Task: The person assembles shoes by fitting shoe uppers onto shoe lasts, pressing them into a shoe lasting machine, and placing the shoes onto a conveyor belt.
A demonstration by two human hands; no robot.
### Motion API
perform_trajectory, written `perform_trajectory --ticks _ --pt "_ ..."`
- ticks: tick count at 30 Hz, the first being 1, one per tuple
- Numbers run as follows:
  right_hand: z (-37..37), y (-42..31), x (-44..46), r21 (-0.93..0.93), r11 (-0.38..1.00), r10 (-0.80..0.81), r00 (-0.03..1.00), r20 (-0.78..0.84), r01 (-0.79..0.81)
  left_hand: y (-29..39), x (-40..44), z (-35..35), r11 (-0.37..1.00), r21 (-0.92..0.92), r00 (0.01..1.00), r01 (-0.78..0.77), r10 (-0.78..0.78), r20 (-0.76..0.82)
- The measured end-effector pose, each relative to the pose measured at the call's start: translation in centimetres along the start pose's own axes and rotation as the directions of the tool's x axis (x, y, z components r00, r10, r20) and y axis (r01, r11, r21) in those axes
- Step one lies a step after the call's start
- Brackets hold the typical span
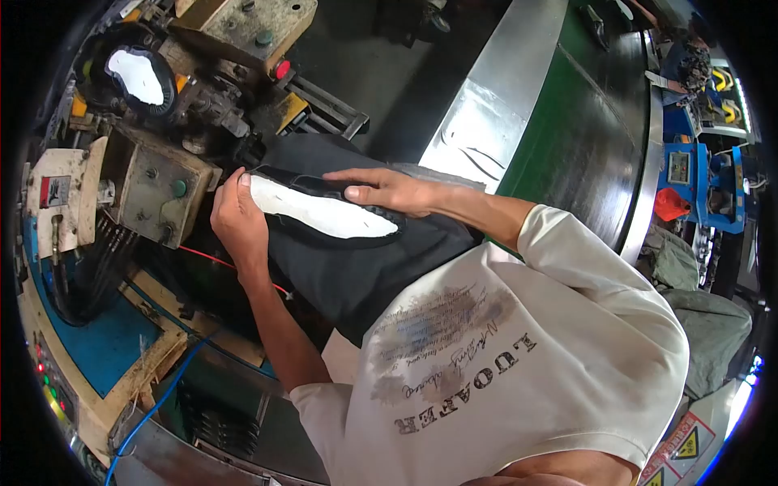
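A black shoe upper (312, 179) with a white insole board (320, 212) facing up lies across the dark cloth over my lap. My left hand (241, 215) grips its narrower-looking left end, with the thumb on the edge of the white board. Along the far side, my right hand (389, 190) holds the black edge nearer the right end, fingers stretched along it and thumb pressed near the board. The undersides of both grips are hidden.
At the upper left a machine (235, 28) holds another white sole piece (139, 77). A control box (158, 190) stands left of my left hand. A green conveyor (567, 121) with a metal edge runs at right. Beyond it are blue equipment (679, 174) and another person (689, 69).
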State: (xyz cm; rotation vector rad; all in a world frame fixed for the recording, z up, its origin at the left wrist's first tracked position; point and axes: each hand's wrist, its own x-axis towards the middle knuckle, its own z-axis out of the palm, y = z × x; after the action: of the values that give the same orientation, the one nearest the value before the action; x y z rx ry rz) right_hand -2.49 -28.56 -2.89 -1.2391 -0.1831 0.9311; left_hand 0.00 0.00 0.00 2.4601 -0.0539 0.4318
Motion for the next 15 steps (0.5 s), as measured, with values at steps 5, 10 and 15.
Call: perform_trajectory --ticks 5,10,15 --pt "2.0 2.4 1.3 -0.343 0.939 -0.067 0.993 -0.097 0.03 -2.7 -2.0 -0.8 0.997 0.067 0.998 0.032 -0.036 0.058" --pt "0.1 2.0 0.1 0.017 0.999 0.038 0.994 -0.107 -0.037 -1.4 -1.0 1.2 0.998 -0.029 0.998 0.057 -0.056 0.032" --pt "1.2 1.3 0.0 -0.471 0.882 -0.074 0.975 -0.208 -0.034 -1.5 -1.1 1.5 1.0 0.006 1.0 0.021 -0.021 -0.005"
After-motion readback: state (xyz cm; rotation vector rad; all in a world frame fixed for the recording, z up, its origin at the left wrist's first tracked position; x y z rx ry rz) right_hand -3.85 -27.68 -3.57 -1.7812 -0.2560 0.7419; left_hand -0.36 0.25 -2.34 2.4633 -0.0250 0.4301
